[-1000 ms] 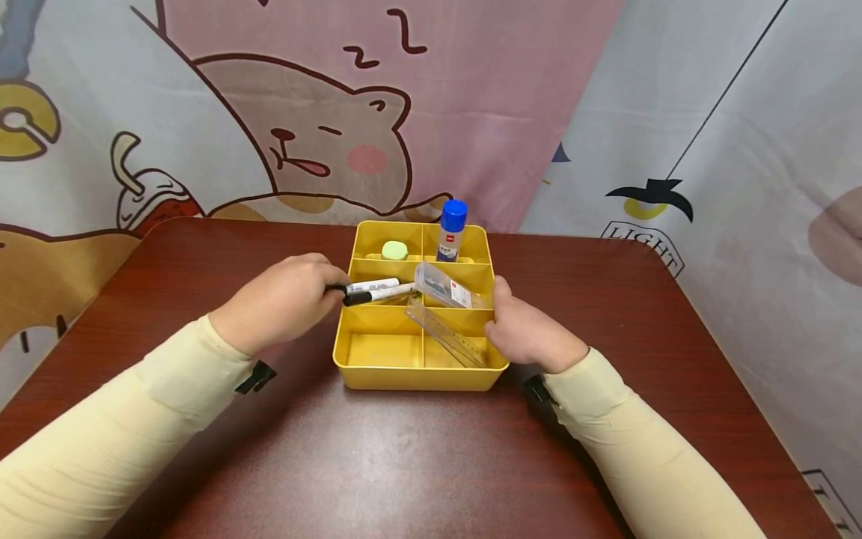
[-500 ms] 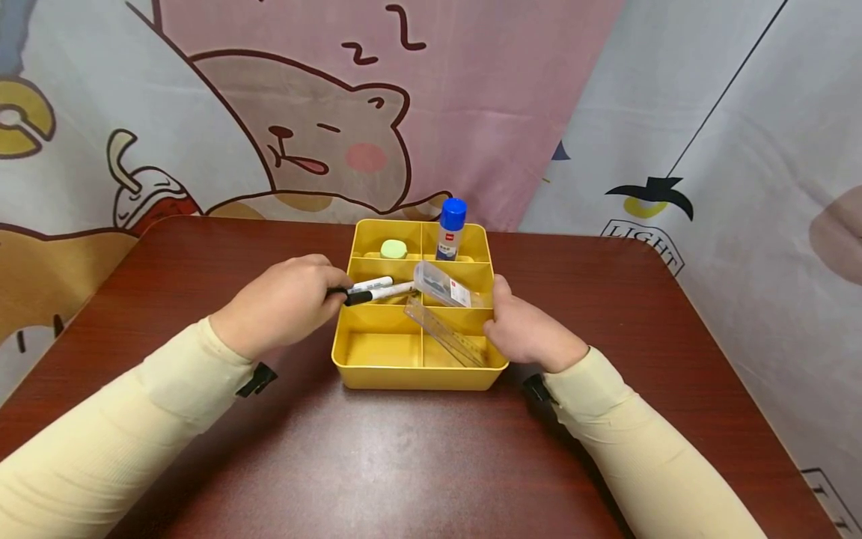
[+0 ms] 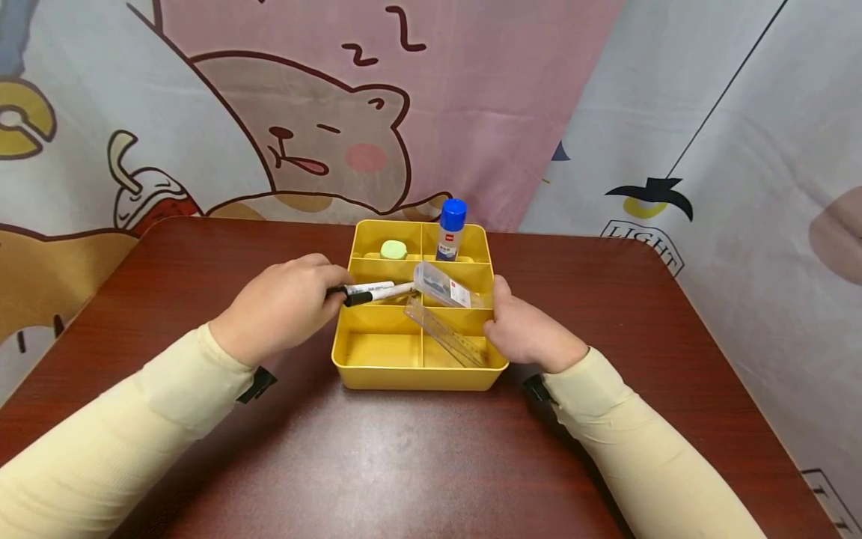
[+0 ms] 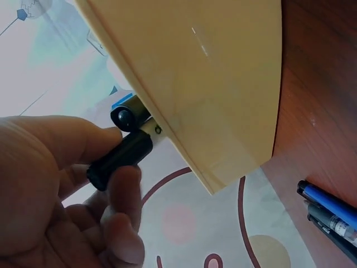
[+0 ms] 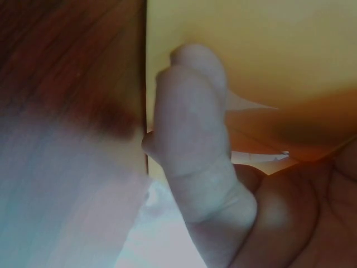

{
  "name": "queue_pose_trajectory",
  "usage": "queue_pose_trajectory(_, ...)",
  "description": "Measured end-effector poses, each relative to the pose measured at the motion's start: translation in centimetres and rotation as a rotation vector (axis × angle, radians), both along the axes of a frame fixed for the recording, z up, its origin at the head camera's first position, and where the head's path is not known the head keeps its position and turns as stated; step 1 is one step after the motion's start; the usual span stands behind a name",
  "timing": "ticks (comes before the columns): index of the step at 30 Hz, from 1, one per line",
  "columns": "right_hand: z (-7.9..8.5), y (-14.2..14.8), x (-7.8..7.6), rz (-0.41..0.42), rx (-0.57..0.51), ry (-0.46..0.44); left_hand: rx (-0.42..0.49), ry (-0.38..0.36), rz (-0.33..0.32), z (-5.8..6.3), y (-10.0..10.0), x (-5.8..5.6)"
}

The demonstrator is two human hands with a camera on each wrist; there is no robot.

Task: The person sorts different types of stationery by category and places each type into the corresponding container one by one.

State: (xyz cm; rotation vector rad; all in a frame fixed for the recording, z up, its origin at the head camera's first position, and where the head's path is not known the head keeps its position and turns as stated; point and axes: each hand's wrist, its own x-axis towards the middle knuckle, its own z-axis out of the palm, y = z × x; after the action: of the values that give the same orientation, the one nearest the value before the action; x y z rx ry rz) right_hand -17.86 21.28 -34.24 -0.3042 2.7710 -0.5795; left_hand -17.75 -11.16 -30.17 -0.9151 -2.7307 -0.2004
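A yellow organizer box (image 3: pixel 414 378) with several compartments sits on the table. At its left rim my left hand (image 3: pixel 286 303) pinches a whiteboard marker (image 3: pixel 369 287) by its black cap (image 4: pixel 120 159), between thumb and fingers. A second marker (image 3: pixel 393 290), also black-capped, lies right beside it, leaning over the rim. Their white bodies reach over the middle-left compartment. My right hand (image 3: pixel 528 326) grips the box's right wall, thumb at the rim, fingers (image 5: pixel 192 123) along the outside. A clear plastic case (image 3: pixel 444 286) and a transparent ruler (image 3: pixel 444 333) lean in the right compartments.
A blue-capped glue stick (image 3: pixel 451 230) stands in the back right compartment, a pale green item (image 3: pixel 393 250) in the back left one. Several pens (image 4: pixel 332 215) lie on the dark wooden table (image 3: pixel 404 464) in the left wrist view. A printed cloth (image 3: pixel 498 112) hangs behind.
The pinched marker has shifted slightly left toward my left hand over the second, its far end dipping then rising a little. My right hand keeps its place on the box.
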Motion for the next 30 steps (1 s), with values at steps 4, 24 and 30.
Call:
queue_pose_trajectory(4,-0.04,-0.01,0.0,0.003,0.001,0.006,0.052,0.012,-0.022,0.04,0.18,0.21)
queue_pose_trajectory(24,0.04,-0.06,-0.06,-0.001,0.003,-0.004,0.06,-0.054,-0.02,-0.16,0.9,0.02)
queue_pose_trajectory(30,-0.01,-0.01,-0.01,0.002,0.002,-0.002,0.045,-0.062,-0.026,-0.16,0.99,-0.02)
